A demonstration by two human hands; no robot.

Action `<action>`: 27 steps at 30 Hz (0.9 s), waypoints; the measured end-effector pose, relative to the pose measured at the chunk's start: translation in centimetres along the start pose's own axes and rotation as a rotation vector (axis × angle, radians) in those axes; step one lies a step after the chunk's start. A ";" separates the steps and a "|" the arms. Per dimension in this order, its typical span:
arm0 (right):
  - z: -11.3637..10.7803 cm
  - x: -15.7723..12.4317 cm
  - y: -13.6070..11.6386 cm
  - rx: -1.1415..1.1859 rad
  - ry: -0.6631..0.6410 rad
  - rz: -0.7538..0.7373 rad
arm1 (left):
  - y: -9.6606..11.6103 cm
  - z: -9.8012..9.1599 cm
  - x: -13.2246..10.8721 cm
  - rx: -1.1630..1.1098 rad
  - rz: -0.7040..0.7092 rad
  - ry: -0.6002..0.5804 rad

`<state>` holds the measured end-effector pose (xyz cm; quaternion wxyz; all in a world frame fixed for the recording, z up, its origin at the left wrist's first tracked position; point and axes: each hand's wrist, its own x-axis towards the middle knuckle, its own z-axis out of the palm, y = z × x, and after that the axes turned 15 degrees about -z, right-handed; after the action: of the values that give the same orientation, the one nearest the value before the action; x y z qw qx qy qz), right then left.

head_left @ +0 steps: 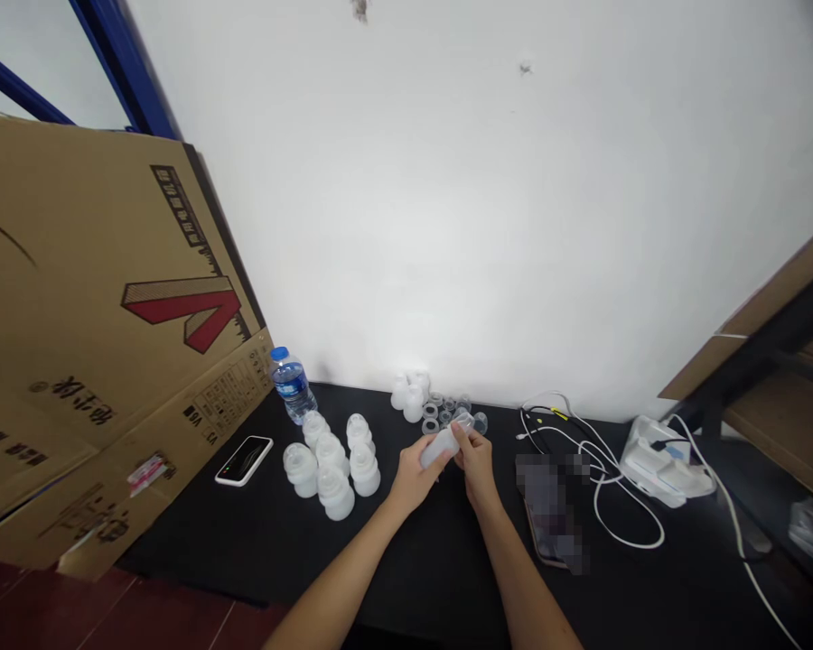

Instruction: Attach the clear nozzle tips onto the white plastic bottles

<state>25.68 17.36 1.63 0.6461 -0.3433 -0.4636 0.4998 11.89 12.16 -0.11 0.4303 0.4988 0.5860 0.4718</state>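
So, the little cloudy plastic bottle [439,447] is held just above the black bench [406,560], right between both hands. Its long axis is tilted, bottom end low to the left and neck end up to the right. The left hand [412,478] is curled round the body from below and the right hand [478,459] has its fingertips pinched on the small cap [463,422] at the neck. Loose rings [440,413] lie just behind, and the standing bottles [329,465] sit off nearer the left hand.
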 end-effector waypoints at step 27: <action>0.1 -0.1 -0.1 -0.136 0.039 -0.063 | 0.0 0.3 -0.1 0.036 0.132 0.106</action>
<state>25.61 17.22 1.69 0.6457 -0.3813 -0.4943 0.4397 12.24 12.10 -0.12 0.3576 0.5183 0.5822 0.5143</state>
